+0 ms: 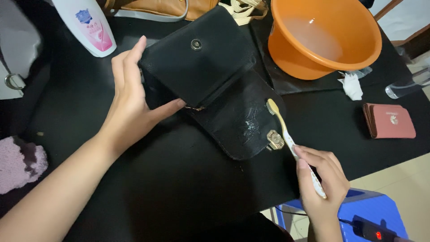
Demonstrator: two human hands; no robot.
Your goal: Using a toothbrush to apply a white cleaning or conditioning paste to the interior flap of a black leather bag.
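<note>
A black leather handbag [215,85] with its flap folded open lies near the middle of the black tabletop [179,179]. The left hand [130,103] rests against the bag's left edge, fingers [134,58] extended upright along the side and thumb pressed under the body, steadying it rather than closing round it. The right hand [320,179] has its fingers wrapped on the white handle of a toothbrush [286,134] with a yellowish neck; the bristle head touches the inner face of the flap, beside a whitish foamy patch [248,127]. A gold metal clasp [274,140] sits at the flap's lower edge, just beside the brush handle. Behind the bag stands an orange plastic basin [322,38], apparently holding a little cloudy water. A white bottle with a pink label [87,24] stands at the far left. A pink wallet [389,121] lies well apart to the right, and a crumpled white tissue [351,85] lies near the basin.
</note>
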